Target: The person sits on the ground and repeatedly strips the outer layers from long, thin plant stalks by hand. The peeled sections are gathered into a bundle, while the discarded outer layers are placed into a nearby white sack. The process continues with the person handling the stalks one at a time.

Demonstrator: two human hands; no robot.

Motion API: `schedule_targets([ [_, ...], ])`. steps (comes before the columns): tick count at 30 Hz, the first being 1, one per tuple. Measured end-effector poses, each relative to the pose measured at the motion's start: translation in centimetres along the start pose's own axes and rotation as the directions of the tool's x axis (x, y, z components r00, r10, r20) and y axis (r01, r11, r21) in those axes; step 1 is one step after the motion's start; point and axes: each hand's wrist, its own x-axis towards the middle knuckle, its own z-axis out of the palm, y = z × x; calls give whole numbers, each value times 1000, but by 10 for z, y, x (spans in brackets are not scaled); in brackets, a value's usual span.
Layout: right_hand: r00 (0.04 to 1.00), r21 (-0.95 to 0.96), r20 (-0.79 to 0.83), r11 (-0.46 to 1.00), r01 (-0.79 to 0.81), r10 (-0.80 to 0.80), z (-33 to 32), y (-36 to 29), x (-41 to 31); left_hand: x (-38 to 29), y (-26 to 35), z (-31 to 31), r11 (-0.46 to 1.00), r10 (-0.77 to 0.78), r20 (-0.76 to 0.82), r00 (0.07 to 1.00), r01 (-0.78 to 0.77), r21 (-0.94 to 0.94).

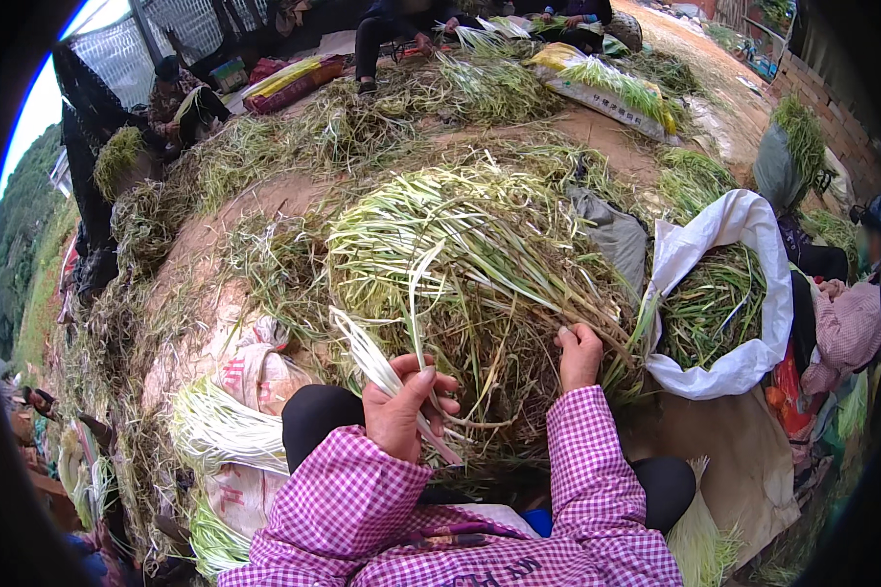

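Note:
My left hand point(410, 407) grips a small bunch of peeled white stalks point(367, 348), which look like scallions or garlic shoots. From the same hand rises a thin stalk point(412, 312) with a bent green top. Against the brown, withered ends of the heap, my right hand point(580, 357) is curled with thumb and forefinger pinching a stalk; the other fingertips are hidden. The heap of long green-white stalks point(426, 227) lies before me, with dry yellow strands point(484, 352) under and around it. Cleaned white stalks point(224, 429) rest beside my left knee.
To the right stands a rolled-down white sack point(719, 378) of green trimmings point(712, 308). A printed sack point(253, 370) lies left. More stalks point(697, 539) lie by my right knee. Co-workers sit at the back point(411, 26), far left point(180, 103) and right point(844, 323).

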Motion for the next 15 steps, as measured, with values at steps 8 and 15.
schedule_targets([
  [8, 943, -437, 188, 836, 332, -276, -15, -18, -12, -6, 1, -11, 992, -119, 36, 992, 117, 43],
  [15, 611, 125, 737, 947, 297, -289, -13, -82, -112, 3, -33, -26, 970, -242, 95, 966, 244, -8],
])
